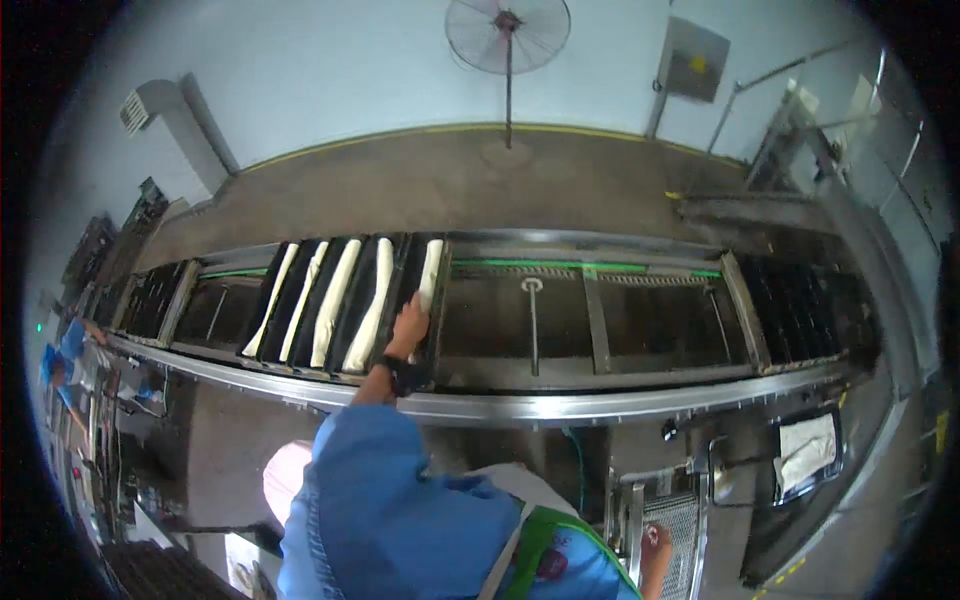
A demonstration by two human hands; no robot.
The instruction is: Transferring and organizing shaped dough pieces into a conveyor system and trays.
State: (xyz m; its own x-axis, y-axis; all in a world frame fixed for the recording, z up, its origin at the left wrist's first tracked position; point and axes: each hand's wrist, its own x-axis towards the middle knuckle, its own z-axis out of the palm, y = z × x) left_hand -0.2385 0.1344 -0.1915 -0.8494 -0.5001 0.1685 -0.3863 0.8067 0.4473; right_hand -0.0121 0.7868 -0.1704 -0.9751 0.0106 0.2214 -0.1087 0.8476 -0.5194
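A long pale dough strip (432,265) lies in the rightmost slot of a black multi-slot pan (402,262). My left hand (408,326) is closed on the strip's nearer part, which it partly hides; a dark band circles the wrist. To its left, several more dough strips (337,300) lie lengthwise in the other slots. Down at the lower right, my right hand (655,545) is over a metal mesh belt (684,540), apart from the pan; its fingers are too unclear to read.
The pan sits on a metal-railed conveyor (540,405) running left to right. Other black pans stand at its right end (795,310) and left end (150,300). A tray with pale sheet material (806,450) is at right. A person in blue (68,350) works far left. A fan (508,40) stands behind.
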